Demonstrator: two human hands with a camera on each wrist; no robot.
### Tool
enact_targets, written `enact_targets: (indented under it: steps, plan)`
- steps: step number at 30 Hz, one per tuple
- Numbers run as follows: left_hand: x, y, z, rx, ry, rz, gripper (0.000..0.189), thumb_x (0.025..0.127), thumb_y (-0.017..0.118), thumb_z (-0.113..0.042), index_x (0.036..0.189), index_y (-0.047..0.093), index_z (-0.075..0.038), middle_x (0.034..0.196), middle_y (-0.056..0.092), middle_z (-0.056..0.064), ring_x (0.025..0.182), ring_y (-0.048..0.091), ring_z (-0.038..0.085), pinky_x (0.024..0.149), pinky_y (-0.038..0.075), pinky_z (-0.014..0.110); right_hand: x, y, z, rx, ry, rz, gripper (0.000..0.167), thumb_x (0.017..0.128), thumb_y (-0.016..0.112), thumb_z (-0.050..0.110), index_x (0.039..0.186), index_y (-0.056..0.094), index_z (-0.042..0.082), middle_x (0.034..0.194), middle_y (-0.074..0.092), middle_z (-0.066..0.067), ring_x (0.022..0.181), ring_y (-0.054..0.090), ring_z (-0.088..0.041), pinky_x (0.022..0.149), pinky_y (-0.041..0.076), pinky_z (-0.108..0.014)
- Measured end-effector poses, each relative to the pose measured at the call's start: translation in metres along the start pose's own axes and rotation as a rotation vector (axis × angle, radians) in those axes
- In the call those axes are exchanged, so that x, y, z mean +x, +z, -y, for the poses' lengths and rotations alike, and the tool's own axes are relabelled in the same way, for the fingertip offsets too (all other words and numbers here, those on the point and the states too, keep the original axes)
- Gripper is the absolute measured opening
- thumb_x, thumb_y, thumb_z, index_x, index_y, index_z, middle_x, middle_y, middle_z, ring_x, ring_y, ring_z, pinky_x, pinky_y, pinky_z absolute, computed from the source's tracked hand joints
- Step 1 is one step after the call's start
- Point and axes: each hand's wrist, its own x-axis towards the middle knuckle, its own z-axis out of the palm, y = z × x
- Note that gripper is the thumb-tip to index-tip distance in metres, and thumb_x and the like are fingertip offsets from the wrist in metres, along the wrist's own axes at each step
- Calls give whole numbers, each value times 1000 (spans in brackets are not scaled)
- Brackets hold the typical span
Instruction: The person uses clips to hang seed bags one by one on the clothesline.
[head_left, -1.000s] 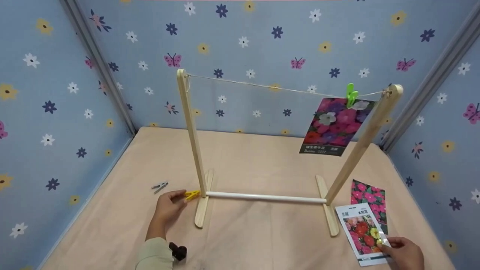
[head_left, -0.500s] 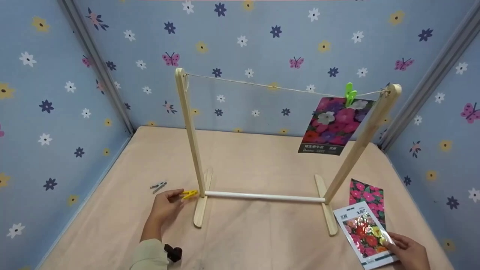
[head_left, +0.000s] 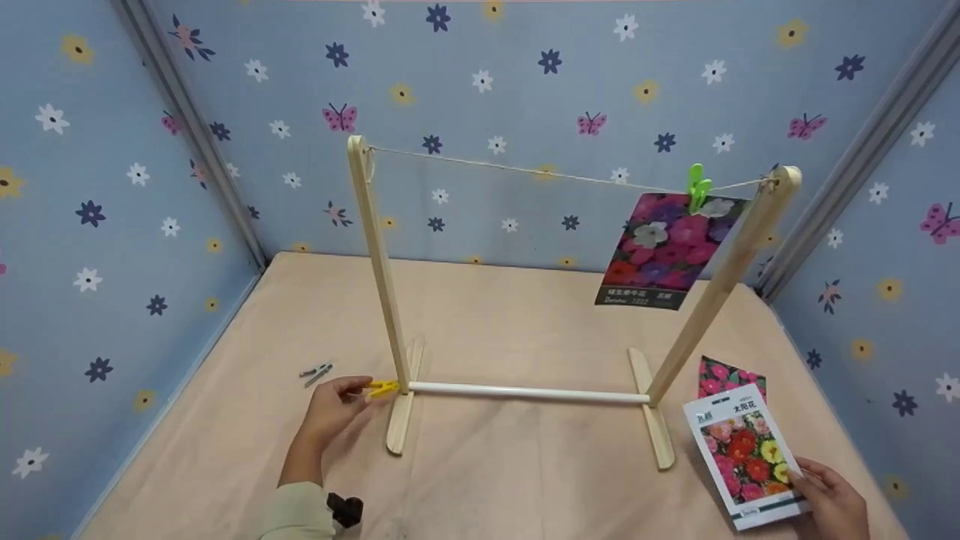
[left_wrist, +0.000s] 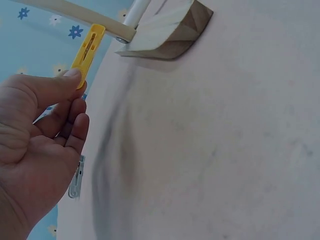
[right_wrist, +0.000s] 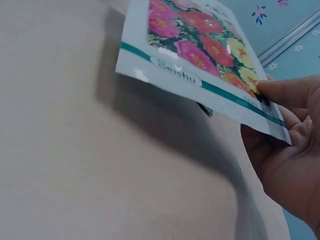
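Observation:
Between thumb and fingers, my left hand [head_left: 335,409] pinches a yellow clothespin [left_wrist: 89,56], beside the foot of the left wooden post [head_left: 382,277]. My right hand [head_left: 831,496] grips the lower right corner of a white seed packet [head_left: 746,457] with red, pink and yellow flowers; in the right wrist view the packet is raised and casts a shadow below. Behind it lies a second packet [head_left: 731,379] with pink flowers, partly covered. A third packet [head_left: 664,251] hangs from the string [head_left: 510,169] by a green clothespin [head_left: 699,187], near the right post [head_left: 720,292].
A grey clothespin [head_left: 316,373] lies left of my left hand. The wooden stand has two feet joined by a white rod [head_left: 525,392] low over the peach tabletop [head_left: 480,480]. Blue flowered walls [head_left: 480,75] enclose the back and sides.
My right hand has lifted the white seed packet off the tabletop, moving it slightly right. My left hand stays near the left post with the yellow clothespin.

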Motion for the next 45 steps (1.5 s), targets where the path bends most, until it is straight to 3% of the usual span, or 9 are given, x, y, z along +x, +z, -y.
enact_targets:
  steps: [4, 7, 14, 21, 28, 33, 40, 45]
  plan:
    - [-3, -3, -2, -14, -7, 0, 36, 86, 65, 3, 122, 67, -2, 119, 63, 13, 107, 54, 26, 93, 48, 38, -1, 6, 1, 41, -22, -60, 13, 92, 69, 17, 97, 62, 27, 74, 64, 23, 72, 61, 5, 64, 53, -19]
    - [-5, -5, -2, -27, -2, -2, 34, 86, 67, 0, 120, 67, -1, 116, 64, 12, 104, 55, 25, 88, 49, 33, -1, 8, 2, 78, -27, -57, 14, 93, 67, 14, 98, 61, 25, 74, 64, 23, 73, 62, 6, 65, 53, -19]
    - [-10, -6, -3, -56, 12, -24, 31, 83, 72, -1, 114, 71, 0, 107, 67, 10, 97, 57, 23, 79, 50, 25, -6, 14, 6, 182, -33, -13, 15, 92, 68, 12, 102, 60, 20, 78, 67, 19, 76, 64, 4, 70, 55, -19]
    - [-14, -5, -9, -81, 22, -28, 32, 80, 74, 0, 112, 71, -1, 109, 67, 11, 100, 58, 24, 83, 50, 27, -15, 22, 12, 410, -69, 78, 19, 90, 66, -2, 94, 64, 16, 80, 69, 4, 79, 64, -4, 67, 55, -23]
    - [-17, -1, -16, -133, 59, -2, 31, 77, 73, 4, 108, 72, 0, 110, 64, 19, 103, 57, 32, 84, 50, 27, -22, 28, 17, 440, -222, 244, 18, 92, 62, -4, 96, 65, 13, 87, 70, 2, 84, 65, -6, 69, 56, -25]
    - [-19, 2, -21, -149, 95, 24, 29, 77, 73, 7, 106, 72, 1, 108, 66, 17, 103, 58, 35, 88, 50, 31, -26, 37, 21, 431, -276, 264, 18, 92, 63, -5, 97, 65, 12, 87, 69, 2, 81, 62, -6, 66, 54, -24]
    - [-18, 7, -30, -166, 192, 63, 27, 76, 72, 9, 102, 74, 0, 103, 68, 17, 102, 57, 42, 94, 46, 53, -31, 48, 27, 448, -357, 324, 18, 92, 59, -9, 100, 64, 6, 92, 69, -2, 85, 65, -10, 68, 55, -25]
    - [-19, 11, -38, -136, 263, 81, 26, 78, 74, 8, 102, 74, -1, 100, 69, 11, 98, 60, 37, 93, 47, 54, -35, 56, 35, 419, -355, 325, 17, 91, 61, -9, 99, 64, 6, 91, 68, -2, 86, 65, -11, 71, 57, -27]
